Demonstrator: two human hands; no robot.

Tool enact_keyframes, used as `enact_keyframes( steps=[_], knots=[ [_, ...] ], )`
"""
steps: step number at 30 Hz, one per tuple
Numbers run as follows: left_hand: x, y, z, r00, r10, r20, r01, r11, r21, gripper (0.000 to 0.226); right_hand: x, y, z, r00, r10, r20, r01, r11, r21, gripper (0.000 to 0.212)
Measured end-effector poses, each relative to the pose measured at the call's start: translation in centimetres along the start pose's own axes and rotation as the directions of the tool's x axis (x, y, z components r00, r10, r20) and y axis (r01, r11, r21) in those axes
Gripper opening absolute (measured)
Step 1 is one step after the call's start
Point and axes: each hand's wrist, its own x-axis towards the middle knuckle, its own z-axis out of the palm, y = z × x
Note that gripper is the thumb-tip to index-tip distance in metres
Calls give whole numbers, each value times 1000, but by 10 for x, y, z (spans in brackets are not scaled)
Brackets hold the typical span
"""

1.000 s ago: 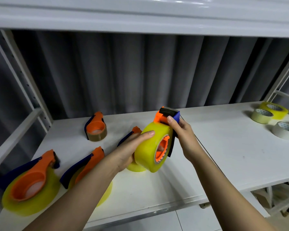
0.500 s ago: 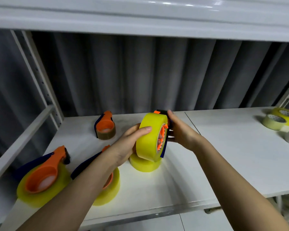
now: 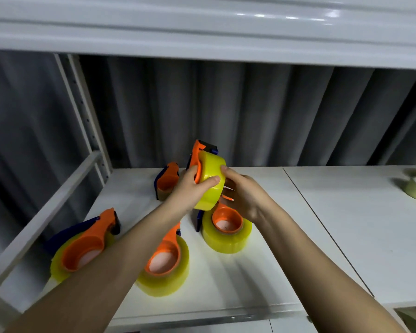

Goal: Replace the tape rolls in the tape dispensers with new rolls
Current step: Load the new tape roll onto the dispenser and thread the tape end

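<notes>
Yellow tape roll (image 3: 210, 182) sits gripped in the left hand (image 3: 190, 188); right hand (image 3: 244, 193) holds its dispenser (image 3: 198, 150). Three dispensers on the bench (image 3: 262, 272) look full; the brown one (image 3: 165, 186) seems left.

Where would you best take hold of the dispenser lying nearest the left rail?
Probably by the orange-and-blue handle of that dispenser, coming from above: it lies flat on the shelf, and the handle sticks out past the wide yellow roll, so fingers can wrap it.
</notes>
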Motion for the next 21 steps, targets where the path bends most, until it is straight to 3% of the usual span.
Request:
enact_keyframes(
  steps=[3,5,7,11,13,15,19,21],
  knots=[
    [3,-5,-11,998,12,-69,9,954,299,100,10,5,14,999,25,-36,-23,998,60,25],
    [-1,-1,-18,992,-6,-125,60,897,437,97,17,9,27,998,43,-49,-38,995,96,27],
    [3,-5,-30,986,-9,-165,87,878,471,83,25,11,40,996,72,-54,-65,990,128,28],
    [-1,-4,-65,997,-55,-55,70,947,312,70,44,10,60,994,104,-19,-99,979,181,25],
    [-4,-5,-84,1000,10,-28,1,922,388,49,55,10,71,993,122,0,-119,971,205,23],
    [-4,-6,-101,997,59,-43,-33,885,464,47,67,12,84,991,132,15,-132,970,202,24],
    [12,-11,-129,996,52,-68,-3,813,582,55,89,11,108,992,124,34,-126,989,75,20],
    [21,-17,-141,999,29,-44,6,767,642,63,99,9,119,993,116,-10,-116,985,-128,24]
  ],
)
